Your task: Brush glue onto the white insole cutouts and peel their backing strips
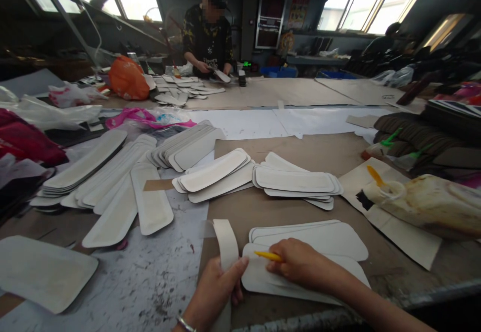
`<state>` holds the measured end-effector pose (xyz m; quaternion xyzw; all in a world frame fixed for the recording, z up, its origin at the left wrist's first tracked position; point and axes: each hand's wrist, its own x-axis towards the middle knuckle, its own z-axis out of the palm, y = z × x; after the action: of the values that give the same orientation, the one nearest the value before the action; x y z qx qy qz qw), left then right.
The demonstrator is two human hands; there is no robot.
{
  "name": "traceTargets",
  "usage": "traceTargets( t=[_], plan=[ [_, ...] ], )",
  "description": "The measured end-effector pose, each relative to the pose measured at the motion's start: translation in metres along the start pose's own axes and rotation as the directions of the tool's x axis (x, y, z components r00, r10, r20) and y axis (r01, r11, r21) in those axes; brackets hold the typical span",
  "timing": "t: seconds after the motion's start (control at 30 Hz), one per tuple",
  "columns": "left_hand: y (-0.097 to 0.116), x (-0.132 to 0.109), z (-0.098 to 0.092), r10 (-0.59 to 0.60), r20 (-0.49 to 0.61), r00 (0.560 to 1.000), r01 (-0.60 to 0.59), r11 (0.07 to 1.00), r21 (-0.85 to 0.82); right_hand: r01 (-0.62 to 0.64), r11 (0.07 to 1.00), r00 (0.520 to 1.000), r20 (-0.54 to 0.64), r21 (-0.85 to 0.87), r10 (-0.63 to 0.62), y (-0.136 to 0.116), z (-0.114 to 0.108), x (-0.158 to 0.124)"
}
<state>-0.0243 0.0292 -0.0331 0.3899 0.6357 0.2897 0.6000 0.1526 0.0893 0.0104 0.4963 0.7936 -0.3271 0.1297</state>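
My left hand (216, 289) pinches a long white strip-shaped piece (226, 242) that curls upward at the near table edge. My right hand (300, 264) holds a thin yellow tool (267, 256) and rests on a stack of white flat pieces (330, 242) lying on brown cardboard (300, 151). The tool's tip points left, toward the strip.
Several stacks of the same white pieces (218, 172) (296, 179) (97, 172) spread across the table. A glue-stained bottle (424, 204) with a yellow nozzle lies at right on paper. Another person (208, 31) works at the far end. An orange bag (128, 79) sits far left.
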Motion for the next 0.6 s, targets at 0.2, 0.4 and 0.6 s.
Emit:
traceTargets(
  t=[0.2,0.4,0.6],
  plan=[
    [-0.008,0.006,0.007,-0.013,-0.043,0.999,0.014,0.999,0.042,0.017,1.000,1.000,-0.003,-0.009,-0.017,0.003,0.000,-0.002],
    [-0.001,0.002,0.011,-0.001,-0.082,0.997,0.008,0.997,0.076,0.013,0.999,1.000,-0.027,-0.033,-0.014,-0.004,-0.001,-0.004],
    [0.004,-0.003,0.012,0.012,-0.120,0.993,0.001,0.994,0.108,-0.017,0.998,0.998,-0.067,-0.066,0.013,0.005,-0.010,-0.023]
  ],
)
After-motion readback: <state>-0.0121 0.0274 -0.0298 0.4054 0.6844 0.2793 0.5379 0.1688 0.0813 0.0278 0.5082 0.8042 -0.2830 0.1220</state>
